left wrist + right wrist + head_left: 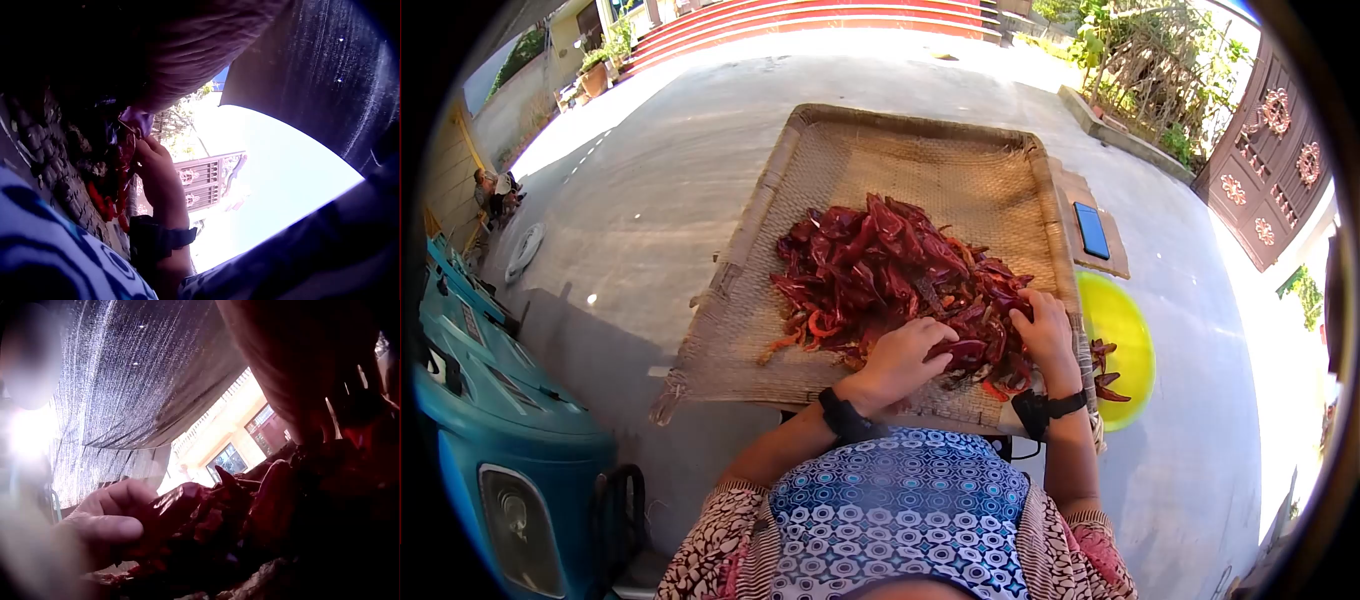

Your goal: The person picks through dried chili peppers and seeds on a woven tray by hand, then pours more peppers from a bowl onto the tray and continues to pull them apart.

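Note:
A heap of dried red chili peppers [875, 250] lies on a woven tray [970, 165] in front of me. My left hand [898, 362] is at the near edge of the heap, pinching a dark red chili pepper [963, 348] between thumb and fingers. The right wrist view shows that chili [175, 503] close up, glossy and wrinkled. At the heap's right side, my right hand [1048, 335] touches the peppers with spread fingers. Its fingertips reach in among them and are partly hidden. The left wrist view shows this right hand [159, 178] side-on.
A yellow-green basin [1135, 345] with a few chilies [1105, 375] stands right of the tray. Behind it, a phone [1091, 230] lies on cardboard [1115, 255]. A teal vehicle [520, 400] is at the left. Red steps [820, 22] and a brown gate [1265, 150] border the yard.

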`<state>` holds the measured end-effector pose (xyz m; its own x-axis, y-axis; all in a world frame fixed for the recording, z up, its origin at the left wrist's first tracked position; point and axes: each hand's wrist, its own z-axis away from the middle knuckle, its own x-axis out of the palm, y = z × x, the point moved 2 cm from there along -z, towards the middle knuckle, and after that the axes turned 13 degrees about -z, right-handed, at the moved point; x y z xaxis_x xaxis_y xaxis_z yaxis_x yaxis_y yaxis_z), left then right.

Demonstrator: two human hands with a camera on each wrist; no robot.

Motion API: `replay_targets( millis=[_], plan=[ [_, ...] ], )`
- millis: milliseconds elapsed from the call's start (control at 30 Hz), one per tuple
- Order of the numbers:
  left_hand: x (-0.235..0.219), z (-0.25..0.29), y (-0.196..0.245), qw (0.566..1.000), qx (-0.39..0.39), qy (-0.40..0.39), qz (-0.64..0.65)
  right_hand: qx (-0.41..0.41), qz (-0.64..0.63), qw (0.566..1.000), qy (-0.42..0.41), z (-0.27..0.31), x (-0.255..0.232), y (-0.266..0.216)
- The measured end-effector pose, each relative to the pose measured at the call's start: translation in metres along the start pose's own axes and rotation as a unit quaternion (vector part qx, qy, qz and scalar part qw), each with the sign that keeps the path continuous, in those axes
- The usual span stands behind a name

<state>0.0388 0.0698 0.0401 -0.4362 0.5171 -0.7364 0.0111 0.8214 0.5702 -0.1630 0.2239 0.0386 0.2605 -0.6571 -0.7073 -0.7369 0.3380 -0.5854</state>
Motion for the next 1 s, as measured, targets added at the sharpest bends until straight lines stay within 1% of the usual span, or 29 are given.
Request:
replay_targets(
  millis=[33,100,167,233,300,333,367,400,433,500,533,567,600,633,667,700,767,833,867,933,967,1000],
  plan=[
    [0.0,0.0,-0.002,1.0,0.004,0.023,-0.005,-0.016,0.007,1.0,-0.014,-0.004,0.006,0.005],
    [0.003,0.0,-0.006,0.997,-0.001,0.077,-0.027,-0.002,-0.072,0.997,-0.039,-0.004,0.007,-0.003],
    [0.004,0.0,-0.008,0.995,-0.02,0.099,-0.002,-0.003,-0.044,0.999,-0.031,-0.004,0.004,-0.009],
    [0.005,0.0,-0.011,0.987,0.038,0.154,0.005,-0.041,-0.089,0.995,0.023,-0.004,-0.001,-0.014],
    [0.004,0.001,-0.01,0.98,0.061,0.186,0.028,-0.049,-0.078,0.992,0.088,-0.001,-0.008,-0.028],
    [0.007,0.001,-0.011,0.979,0.055,0.192,0.031,0.011,-0.174,0.981,0.081,0.0,-0.014,-0.042],
    [0.006,0.002,-0.012,0.978,0.053,0.196,0.036,0.075,-0.265,0.959,0.074,0.003,-0.014,-0.051],
    [0.0,0.002,-0.009,0.989,-0.011,0.1,0.108,-0.107,-0.157,0.977,0.096,0.003,-0.01,-0.045],
    [-0.005,0.004,-0.004,0.977,-0.057,0.061,0.195,-0.087,-0.18,0.977,0.069,0.004,-0.005,-0.054],
    [-0.005,0.003,-0.004,0.964,-0.054,0.087,0.245,-0.043,-0.218,0.975,0.018,0.016,0.003,-0.074],
    [0.002,0.001,-0.008,0.965,-0.029,0.115,0.234,-0.026,-0.232,0.972,-0.005,0.021,0.008,-0.079],
    [0.013,-0.001,-0.015,0.964,-0.004,0.143,0.223,-0.056,-0.229,0.971,-0.048,0.024,0.011,-0.089],
    [0.011,-0.001,-0.014,0.962,0.022,0.169,0.212,-0.024,-0.259,0.964,-0.064,0.029,0.016,-0.098],
    [0.013,-0.001,-0.016,0.96,0.002,0.137,0.245,0.008,-0.287,0.955,-0.079,0.032,0.021,-0.103],
    [0.015,-0.001,-0.017,0.955,-0.018,0.104,0.277,-0.002,-0.272,0.957,-0.1,0.033,0.026,-0.098],
    [0.013,-0.001,-0.016,0.948,-0.038,0.072,0.307,-0.02,-0.277,0.954,-0.112,0.033,0.03,-0.1],
    [0.01,0.0,-0.015,0.95,-0.031,0.117,0.289,0.0,-0.334,0.937,-0.103,0.037,0.032,-0.107],
    [0.011,-0.001,-0.016,0.949,-0.032,0.15,0.277,-0.038,-0.292,0.95,-0.102,0.041,0.028,-0.12],
    [0.012,-0.001,-0.018,0.94,-0.054,0.135,0.308,-0.057,-0.271,0.956,-0.1,0.042,0.027,-0.124],
    [0.01,-0.002,-0.019,0.918,-0.099,0.104,0.37,-0.024,-0.294,0.946,-0.133,0.046,0.031,-0.1],
    [0.01,-0.002,-0.02,0.916,-0.097,0.097,0.376,-0.007,-0.306,0.94,-0.15,0.047,0.033,-0.087],
    [0.011,-0.002,-0.019,0.914,-0.096,0.088,0.383,-0.012,-0.299,0.942,-0.151,0.046,0.032,-0.091]
  ],
)
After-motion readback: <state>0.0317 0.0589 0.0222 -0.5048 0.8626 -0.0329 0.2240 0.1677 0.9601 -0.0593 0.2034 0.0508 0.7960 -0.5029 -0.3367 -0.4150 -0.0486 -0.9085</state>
